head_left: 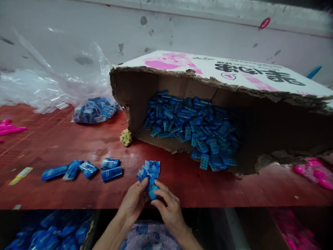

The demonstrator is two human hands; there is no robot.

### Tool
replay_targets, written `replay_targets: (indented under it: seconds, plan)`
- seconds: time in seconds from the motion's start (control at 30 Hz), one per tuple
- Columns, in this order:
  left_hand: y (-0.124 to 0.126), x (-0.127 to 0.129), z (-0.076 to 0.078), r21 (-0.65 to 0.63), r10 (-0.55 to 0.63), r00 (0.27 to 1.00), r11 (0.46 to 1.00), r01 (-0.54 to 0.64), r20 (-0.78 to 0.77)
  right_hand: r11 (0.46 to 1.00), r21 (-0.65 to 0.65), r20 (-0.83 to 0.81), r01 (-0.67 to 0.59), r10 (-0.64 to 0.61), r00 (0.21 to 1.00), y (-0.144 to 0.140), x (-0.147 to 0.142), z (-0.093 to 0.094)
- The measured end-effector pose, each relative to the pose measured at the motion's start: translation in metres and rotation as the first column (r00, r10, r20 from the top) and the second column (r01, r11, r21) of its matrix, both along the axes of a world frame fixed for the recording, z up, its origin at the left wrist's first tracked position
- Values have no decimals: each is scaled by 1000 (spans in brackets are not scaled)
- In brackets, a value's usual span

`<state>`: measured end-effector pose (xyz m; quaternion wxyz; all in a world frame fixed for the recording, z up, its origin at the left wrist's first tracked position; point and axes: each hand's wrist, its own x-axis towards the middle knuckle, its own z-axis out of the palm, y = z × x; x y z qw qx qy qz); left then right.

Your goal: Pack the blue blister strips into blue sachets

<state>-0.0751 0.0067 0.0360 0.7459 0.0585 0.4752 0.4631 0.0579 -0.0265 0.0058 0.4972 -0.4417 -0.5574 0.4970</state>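
Near the table's front edge, my left hand (pixel 135 199) is closed, its thumb pressed on a small blue printed wrapper (pixel 144 173). My right hand (pixel 168 205) pinches a rounded, shiny blue piece (pixel 153 191) at the wrapper's lower end. The fingers partly cover both, so I cannot tell whether the piece is inside the wrapper. Just beyond my fingertips lies a flat blue printed packet (pixel 155 166), touching or overlapped by the held wrapper. To the left, several folded blue packets (pixel 88 169) lie in a loose row.
A torn cardboard box (pixel 182 81) lies on its side with many small blue plastic pieces (pixel 192 118). Left of it stand a clear bag of blue packets (pixel 96 110) and a yellowish crumpled lump (pixel 126 137). Below the red table (pixel 78 194) is a bin of blue packets (pixel 52 232).
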Motion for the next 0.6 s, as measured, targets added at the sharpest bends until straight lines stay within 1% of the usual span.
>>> replay_targets:
  seconds: [0.03,0.1,0.13,0.2,0.27,0.37,0.43,0.47,0.53,0.6]
  plan:
    - [0,-2,0,-16,-15,1000,1000,16,6,999,24,28,-28,27,999,1,1,2]
    - [-1,-7,1,-40,-69,997,997,70,32,999,10,-1,-45,45,999,4,3,5]
    - [-1,-9,1,-37,-103,993,994,105,57,999,-23,-47,-40,39,998,6,4,6]
    - [-3,-12,0,8,-184,975,983,184,123,992,-110,-184,-53,32,982,12,6,8]
    - [-6,-14,0,81,-265,946,964,254,188,976,-168,-326,-138,77,942,17,8,9]
    - [-9,-14,2,166,-353,902,933,320,249,933,-175,-467,-314,202,861,23,11,13]
    - [-9,-14,3,199,-378,884,922,333,276,900,-179,-487,-398,270,831,26,14,16]
    - [-10,-13,3,211,-378,881,921,327,284,892,-185,-475,-413,287,832,26,14,17]
    - [-11,-10,2,223,-348,892,930,291,289,906,-192,-408,-378,276,870,24,14,18]
    - [-14,-5,0,212,-269,920,954,213,285,947,-169,-310,-272,211,927,21,10,17]
